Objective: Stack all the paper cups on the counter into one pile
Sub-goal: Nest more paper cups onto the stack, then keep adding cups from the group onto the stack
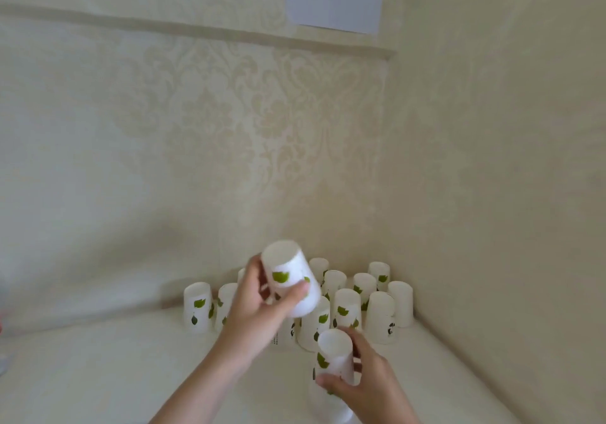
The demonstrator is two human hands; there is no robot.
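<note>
So the left hand (262, 305) is gripping one upside-down white paper cup with green leaf prints (290, 279), fingers and thumb wrapped round its wall, holding it up in the air over the cluster. Its closed base is pointing up and leaning a bit to the left, so the open mouth is facing down and to the right, towards the other hand.

The right hand (364, 377) is closing round a short upside-down pile of the same white leaf-print cups (334, 368) near the front edge of the pale cream counter (114, 374). Can't tell how many are nested in it since the frame is blurry down there, but it looks like more than one. That pile's long axis is sitting close to upright, maybe tipping slightly left.

The bit that matters, I reckon: the lifted cup is sitting above and to the left of the pile top, and well apart from it, so it's needing to come down and right, and straighten up so its mouth lines up with the pile's base. The left hand is already carrying it, so that's the one doing the travel while the right steadies.

The remaining loose upside-down paper cups (347, 309) are standing bunched in the corner behind both hands, a dozen or so, so lots left.
</note>
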